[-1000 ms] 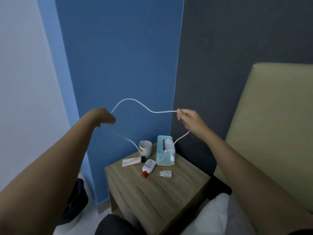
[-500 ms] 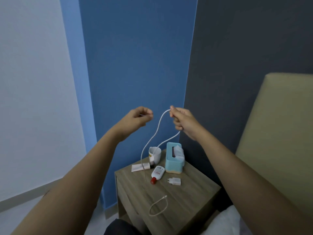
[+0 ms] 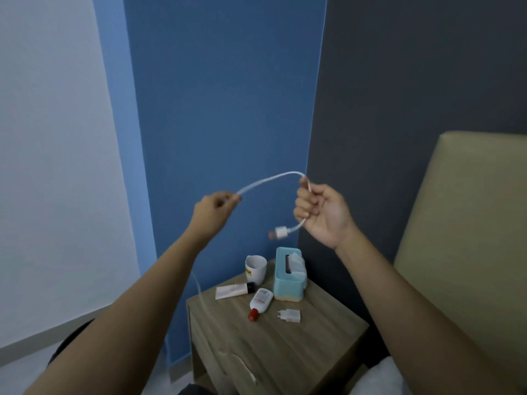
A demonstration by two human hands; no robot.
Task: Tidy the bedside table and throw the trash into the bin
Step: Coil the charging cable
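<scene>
Both hands are raised in front of the blue wall, holding a thin, smooth white charging cable (image 3: 268, 181) that arches between them. The left hand (image 3: 214, 212) pinches the cable between thumb and fingertips, and a blurred length of it trails down past the left forearm towards the table's left edge. The right hand (image 3: 320, 213) is curled into a loose fist around the cable, whose short end sticks out below the fist and finishes in a blocky white plug (image 3: 279, 232). Underneath stands the bedside table (image 3: 285, 354), a boxy piece with a wood-grain top. On it, at the back, are a white mug (image 3: 255, 268) with a yellow label and a rounded teal tissue box (image 3: 288, 276) with a soft tissue poking out. In front lie a flat white tube (image 3: 234, 290) with a black cap, a white bottle (image 3: 260, 303) with a red cap, on its side, and a small square white charger (image 3: 289, 315).
</scene>
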